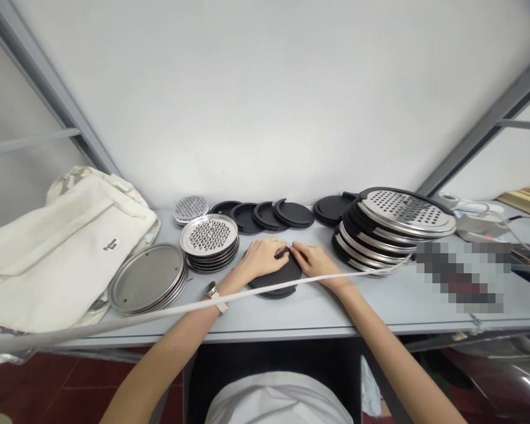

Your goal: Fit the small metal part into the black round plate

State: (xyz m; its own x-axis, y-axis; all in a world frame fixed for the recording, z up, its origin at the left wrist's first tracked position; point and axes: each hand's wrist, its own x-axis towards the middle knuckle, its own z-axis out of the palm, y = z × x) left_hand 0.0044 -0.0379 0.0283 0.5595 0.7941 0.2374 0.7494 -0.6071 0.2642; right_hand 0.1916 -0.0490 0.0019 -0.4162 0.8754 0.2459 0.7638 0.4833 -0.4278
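Note:
Both hands work at a black round disc (282,277) on the table in front of me. My left hand (267,258) lies over its far left part, fingers curled at the rim. My right hand (314,260) pinches close to the disc's far right edge, where a small pale bit shows between the fingertips; I cannot tell what it is. To the left stands a stack of round metal grater plates (209,235). Several black round holders (295,213) with raised partial rims overlap behind my hands. A tall stack of grater plates in black holders (404,212) rises on the right.
Flat metal discs (149,277) are stacked at the left, beside a cream canvas bag (70,247). A pale cord (247,292) crosses the view in front of my forearms. The wall (265,106) closes off the back. A blurred patch (461,277) covers something at the right.

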